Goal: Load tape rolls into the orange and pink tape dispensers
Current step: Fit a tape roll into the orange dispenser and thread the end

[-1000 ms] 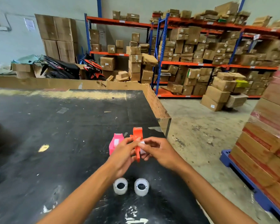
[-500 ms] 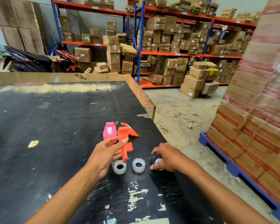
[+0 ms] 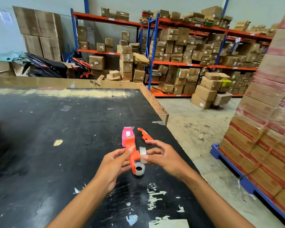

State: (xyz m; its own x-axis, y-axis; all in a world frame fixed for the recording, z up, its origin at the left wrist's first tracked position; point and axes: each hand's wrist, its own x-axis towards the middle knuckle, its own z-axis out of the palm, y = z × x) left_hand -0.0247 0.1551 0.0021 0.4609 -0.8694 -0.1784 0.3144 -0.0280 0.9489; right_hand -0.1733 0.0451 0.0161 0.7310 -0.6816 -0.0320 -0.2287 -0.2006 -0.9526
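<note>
Counter (image 3: 39, 145) black, scuffed, paint flecks nearest me. Loose roll (image 3: 139, 169) lies flat on it just ahead of my wrists, hole up, touching the low end of the orange dispenser (image 3: 131, 152). My left hand (image 3: 113, 163) pinches that dispenser, thumb on its front face, fingers behind; body held tilted, cutter end up and away from me. My right hand (image 3: 161, 157) pinches a second roll (image 3: 142, 155) on edge, thumb and forefinger closed on it, pressed against the dispenser's right side; other fingers spread loose above. Can't tell if the roll is seated on the hub or only beside it. Pink dispenser (image 3: 127, 135) stands on the counter just behind the orange one, partly hidden by it. Orange side piece (image 3: 144, 134) lies flat to the right of the pink one, apart from both. Beyond the counter edge: concrete floor, wrapped pallet of cartons (image 3: 268, 122) on my right, racks (image 3: 179, 51) stacked with boxes at the back.
</note>
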